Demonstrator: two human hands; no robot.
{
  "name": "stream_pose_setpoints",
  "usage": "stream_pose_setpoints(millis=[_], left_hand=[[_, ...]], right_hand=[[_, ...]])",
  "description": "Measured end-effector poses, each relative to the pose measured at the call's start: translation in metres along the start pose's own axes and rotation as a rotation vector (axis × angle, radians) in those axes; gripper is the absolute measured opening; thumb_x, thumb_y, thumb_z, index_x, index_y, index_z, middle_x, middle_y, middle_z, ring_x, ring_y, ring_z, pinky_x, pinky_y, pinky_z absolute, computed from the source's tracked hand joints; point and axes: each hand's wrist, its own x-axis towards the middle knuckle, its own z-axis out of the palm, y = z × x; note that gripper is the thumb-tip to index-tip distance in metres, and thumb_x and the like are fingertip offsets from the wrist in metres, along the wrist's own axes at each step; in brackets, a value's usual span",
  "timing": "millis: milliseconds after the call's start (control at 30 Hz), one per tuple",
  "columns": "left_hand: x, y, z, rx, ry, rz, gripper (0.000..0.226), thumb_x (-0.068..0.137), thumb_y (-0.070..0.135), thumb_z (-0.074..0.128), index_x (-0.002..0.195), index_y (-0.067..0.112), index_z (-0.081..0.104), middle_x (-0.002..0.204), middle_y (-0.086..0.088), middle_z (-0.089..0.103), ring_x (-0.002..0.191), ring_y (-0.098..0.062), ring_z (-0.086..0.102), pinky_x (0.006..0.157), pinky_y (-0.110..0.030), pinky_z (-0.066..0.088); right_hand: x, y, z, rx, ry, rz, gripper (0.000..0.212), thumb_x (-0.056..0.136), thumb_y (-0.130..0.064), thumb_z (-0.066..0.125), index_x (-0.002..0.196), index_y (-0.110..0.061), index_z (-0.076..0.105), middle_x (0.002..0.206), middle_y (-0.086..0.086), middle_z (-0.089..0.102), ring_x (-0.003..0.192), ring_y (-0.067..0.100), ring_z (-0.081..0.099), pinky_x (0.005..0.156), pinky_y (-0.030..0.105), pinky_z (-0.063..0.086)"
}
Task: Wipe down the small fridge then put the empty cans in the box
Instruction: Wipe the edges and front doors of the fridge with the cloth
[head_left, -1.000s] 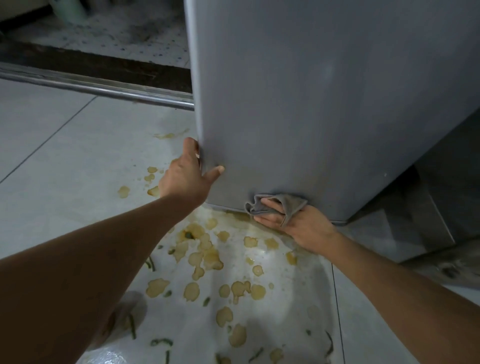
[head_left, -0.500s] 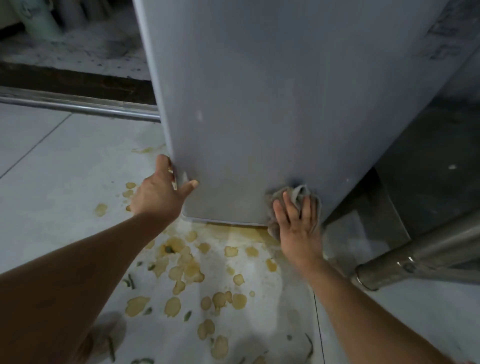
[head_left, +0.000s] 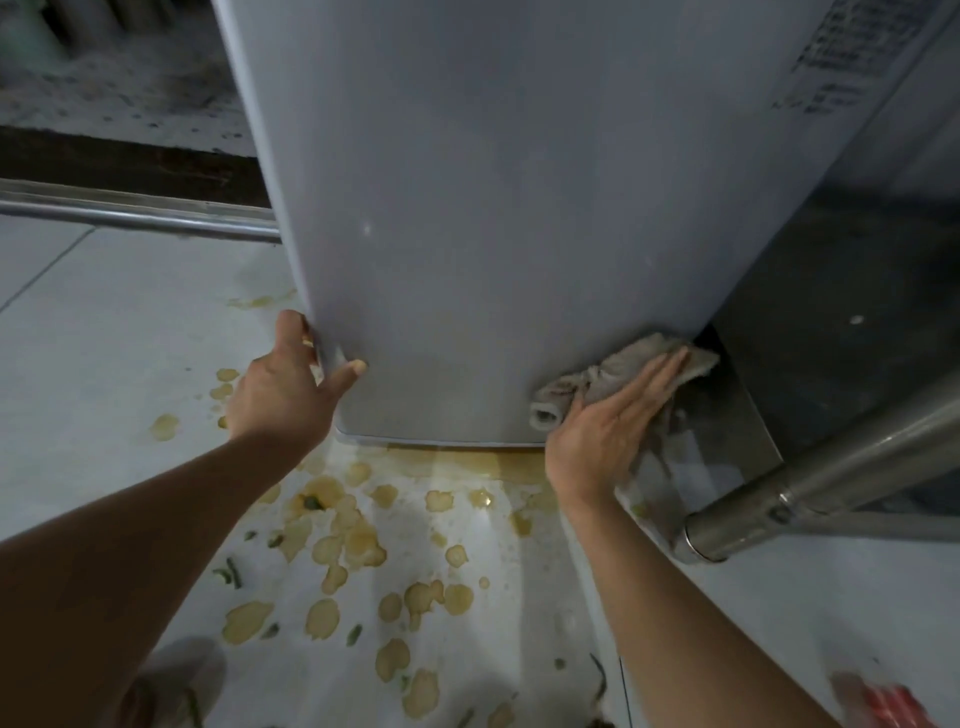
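Your left hand (head_left: 291, 395) grips the grey fridge (head_left: 519, 208) edge at centre frame; your right hand (head_left: 608, 431), fingers flat, presses a cloth (head_left: 576, 384) low on it. Spilled liquid (head_left: 353, 540) below could make you slip.

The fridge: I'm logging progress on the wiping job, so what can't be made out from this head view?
- Fridge: top is cut off by the upper edge.
- Label at upper right: print blurred, unreadable.
- Cloth: partly covered by the right hand.
- Left hand: fingers hidden round the fridge's corner.
- Cans and box: none in view.
- Red object: blurred, cut by the lower edge.
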Motion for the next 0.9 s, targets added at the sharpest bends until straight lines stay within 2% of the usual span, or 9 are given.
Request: stream_pose_setpoints(millis=[67, 133, 300, 433, 567, 633, 733, 800, 900], left_hand=[[0.002, -0.001, 0.001, -0.001, -0.001, 0.008, 0.044, 0.085, 0.044, 0.061, 0.107, 0.015, 0.037, 0.115, -0.007, 0.065, 0.098, -0.038, 0.061, 0.075, -0.044, 0.046], [0.002, -0.002, 0.000, 0.004, -0.001, 0.011, 0.044, 0.084, 0.044, 0.062, 0.107, 0.015, 0.037, 0.114, -0.008, 0.065, 0.098, -0.038, 0.061, 0.075, -0.045, 0.047], [0.001, -0.001, 0.000, 0.009, -0.002, 0.023, 0.046, 0.085, 0.044, 0.061, 0.109, 0.014, 0.037, 0.116, -0.010, 0.064, 0.097, -0.040, 0.061, 0.072, -0.045, 0.047], [0.001, -0.001, 0.002, 0.009, 0.016, 0.011, 0.045, 0.085, 0.044, 0.061, 0.109, 0.014, 0.037, 0.114, -0.008, 0.065, 0.093, -0.038, 0.062, 0.070, -0.042, 0.045], [0.000, -0.005, 0.006, 0.004, 0.045, 0.041, 0.045, 0.085, 0.045, 0.060, 0.109, 0.013, 0.038, 0.113, -0.008, 0.064, 0.090, -0.038, 0.063, 0.067, -0.040, 0.043], [0.000, -0.006, 0.008, -0.001, 0.052, 0.050, 0.045, 0.085, 0.045, 0.060, 0.109, 0.013, 0.037, 0.112, -0.008, 0.063, 0.089, -0.038, 0.063, 0.067, -0.042, 0.045], [0.000, -0.007, 0.009, -0.007, 0.051, 0.057, 0.045, 0.086, 0.045, 0.059, 0.110, 0.014, 0.037, 0.111, -0.008, 0.063, 0.088, -0.038, 0.064, 0.069, -0.044, 0.049], [-0.001, -0.007, 0.009, -0.005, 0.057, 0.069, 0.045, 0.085, 0.046, 0.059, 0.109, 0.014, 0.036, 0.109, -0.008, 0.063, 0.087, -0.038, 0.064, 0.070, -0.046, 0.051], [0.000, -0.009, 0.010, 0.003, 0.062, 0.073, 0.046, 0.085, 0.047, 0.059, 0.108, 0.015, 0.036, 0.107, -0.007, 0.063, 0.085, -0.037, 0.064, 0.070, -0.047, 0.052]], right_hand=[[-0.012, -0.003, 0.008, 0.130, -0.101, 0.235, 0.083, 0.091, -0.017, 0.051, 0.143, 0.013, -0.007, 0.154, 0.027, -0.010, 0.144, 0.030, -0.001, 0.115, 0.013, -0.006], [-0.016, -0.002, 0.012, 0.223, -0.166, 0.330, 0.083, 0.091, -0.013, 0.049, 0.141, 0.015, -0.012, 0.152, 0.029, -0.015, 0.144, 0.029, -0.003, 0.107, 0.002, -0.011], [0.010, -0.015, -0.005, 0.356, -0.084, 0.267, 0.078, 0.092, -0.020, 0.039, 0.140, 0.017, -0.010, 0.151, 0.033, -0.011, 0.143, 0.037, -0.008, 0.113, 0.014, -0.012], [0.058, -0.029, -0.024, 0.409, 0.184, 0.150, 0.065, 0.092, -0.011, 0.043, 0.142, 0.015, 0.010, 0.148, 0.032, 0.010, 0.140, 0.037, 0.011, 0.116, 0.022, 0.003], [0.062, -0.014, -0.018, 0.532, 0.229, 0.199, 0.061, 0.089, -0.014, 0.045, 0.139, 0.012, 0.021, 0.142, 0.022, 0.027, 0.132, 0.024, 0.030, 0.113, 0.017, 0.016], [0.050, -0.004, -0.012, 0.599, 0.178, 0.322, 0.059, 0.089, -0.014, 0.044, 0.141, 0.007, 0.022, 0.141, 0.018, 0.031, 0.129, 0.017, 0.033, 0.108, 0.008, 0.020], [0.020, 0.017, 0.002, 0.552, -0.062, 0.599, 0.052, 0.096, -0.010, 0.039, 0.144, -0.004, 0.023, 0.149, 0.017, 0.028, 0.133, 0.028, 0.035, 0.112, 0.029, 0.028], [0.005, 0.028, 0.008, 0.496, -0.141, 0.702, 0.040, 0.096, -0.006, 0.040, 0.136, -0.002, 0.036, 0.142, 0.021, 0.037, 0.129, 0.036, 0.041, 0.112, 0.039, 0.032], [-0.002, 0.037, 0.013, 0.391, -0.241, 0.753, 0.043, 0.089, 0.004, 0.044, 0.131, 0.010, 0.036, 0.136, 0.028, 0.040, 0.124, 0.040, 0.043, 0.106, 0.035, 0.033]])
